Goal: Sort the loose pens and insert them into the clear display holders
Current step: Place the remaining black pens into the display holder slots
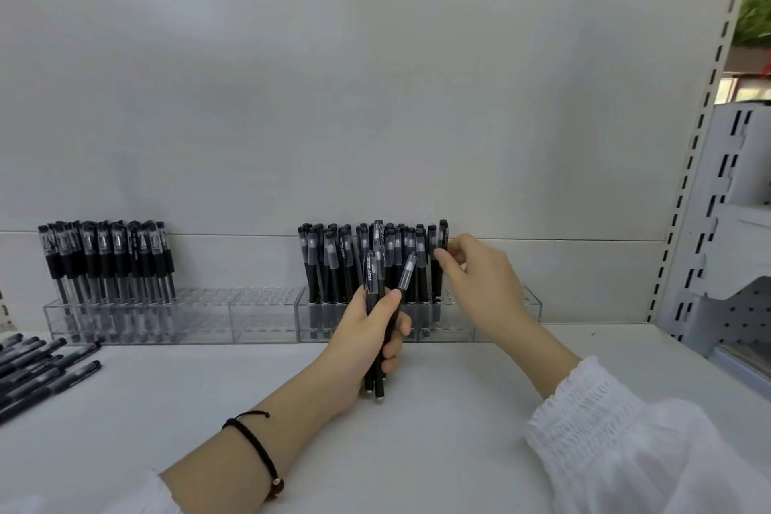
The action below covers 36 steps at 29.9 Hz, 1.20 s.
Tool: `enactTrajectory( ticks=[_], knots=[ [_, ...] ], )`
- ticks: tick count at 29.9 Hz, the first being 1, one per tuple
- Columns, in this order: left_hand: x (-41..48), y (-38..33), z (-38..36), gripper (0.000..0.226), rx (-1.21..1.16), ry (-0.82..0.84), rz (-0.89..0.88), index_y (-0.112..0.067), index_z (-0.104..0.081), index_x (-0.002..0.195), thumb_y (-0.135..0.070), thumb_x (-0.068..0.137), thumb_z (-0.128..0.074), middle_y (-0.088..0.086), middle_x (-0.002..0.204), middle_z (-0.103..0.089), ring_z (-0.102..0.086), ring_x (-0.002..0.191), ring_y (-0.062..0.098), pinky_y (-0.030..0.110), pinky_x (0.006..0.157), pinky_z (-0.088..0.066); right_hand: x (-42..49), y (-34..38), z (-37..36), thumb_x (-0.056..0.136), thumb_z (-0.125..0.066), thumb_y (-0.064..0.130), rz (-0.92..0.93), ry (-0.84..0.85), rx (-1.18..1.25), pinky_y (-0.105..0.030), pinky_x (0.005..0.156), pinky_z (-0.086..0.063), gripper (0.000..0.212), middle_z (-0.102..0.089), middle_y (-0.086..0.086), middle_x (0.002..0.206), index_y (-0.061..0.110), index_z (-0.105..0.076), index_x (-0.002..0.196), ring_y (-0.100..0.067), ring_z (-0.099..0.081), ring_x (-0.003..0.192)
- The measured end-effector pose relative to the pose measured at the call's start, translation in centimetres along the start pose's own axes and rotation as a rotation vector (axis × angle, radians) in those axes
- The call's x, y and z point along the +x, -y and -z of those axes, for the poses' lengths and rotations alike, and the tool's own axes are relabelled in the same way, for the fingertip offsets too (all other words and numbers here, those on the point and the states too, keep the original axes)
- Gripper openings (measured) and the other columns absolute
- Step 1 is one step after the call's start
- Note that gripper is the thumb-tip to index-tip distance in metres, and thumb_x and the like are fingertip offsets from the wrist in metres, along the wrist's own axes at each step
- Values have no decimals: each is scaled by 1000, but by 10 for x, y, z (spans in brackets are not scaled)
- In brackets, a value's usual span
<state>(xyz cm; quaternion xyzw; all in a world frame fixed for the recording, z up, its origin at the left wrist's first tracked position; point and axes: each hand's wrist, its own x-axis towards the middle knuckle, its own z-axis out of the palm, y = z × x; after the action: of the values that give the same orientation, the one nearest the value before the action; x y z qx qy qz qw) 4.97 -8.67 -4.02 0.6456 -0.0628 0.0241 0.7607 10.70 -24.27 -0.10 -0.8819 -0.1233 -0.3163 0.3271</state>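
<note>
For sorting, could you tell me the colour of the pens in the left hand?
Pens are black; head view.

A shop is suggested by the slotted upright at 3 o'clock and pens stocked in holders at 9 o'clock.

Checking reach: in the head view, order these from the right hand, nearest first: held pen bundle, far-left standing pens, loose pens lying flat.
From the right hand, pinching the end pen:
1. The pen bundle, just left, in the left hand.
2. The standing pens, far left in the holder.
3. The loose pens, farthest left.
</note>
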Motion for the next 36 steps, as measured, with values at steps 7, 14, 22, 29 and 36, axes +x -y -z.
enactTrajectory(
  ticks=[7,14,22,29,36],
  knots=[
    [-2,-2,-1,11,-25,-10,-11,-17,-43,102,-26,101,-49,-2,66,-62,-42,47,11,24,39,-35,-3,-6,-1,90,-52,50,-116,74,-62,-27,57,-39,27,-59,13,72,27,-59,76,-12,-58,71],
    [0,-2,-2,18,-83,-26,-37,-14,-48,109,-29,100,-51,5,75,-67,-48,52,13,25,42,-39,-8,12,-1,87,-59,44,71,133,325,-26,58,-43,29,-57,11,58,26,-62,64,-2,-48,55],
    [-2,-4,-3,24,-69,-52,-36,-8,-51,114,-27,101,-49,7,81,-72,-59,59,16,27,48,-46,-6,19,1,92,-61,30,-60,163,577,-21,58,-37,20,-62,7,70,20,-65,76,-1,-46,54],
    [-1,-6,-3,26,-64,-108,-39,-9,-62,96,-28,102,-45,4,77,-73,-64,60,15,26,49,-51,-1,15,15,100,-48,31,-98,-251,668,-32,59,-38,14,-54,6,70,33,-48,86,-14,-44,56],
    [-4,-4,-4,31,29,-56,-84,-15,-66,105,-35,102,-42,3,83,-74,-63,65,14,25,56,-52,1,4,17,99,-50,31,75,-202,403,-28,62,-41,7,-58,16,79,25,-51,97,-4,-49,61]
  ],
)
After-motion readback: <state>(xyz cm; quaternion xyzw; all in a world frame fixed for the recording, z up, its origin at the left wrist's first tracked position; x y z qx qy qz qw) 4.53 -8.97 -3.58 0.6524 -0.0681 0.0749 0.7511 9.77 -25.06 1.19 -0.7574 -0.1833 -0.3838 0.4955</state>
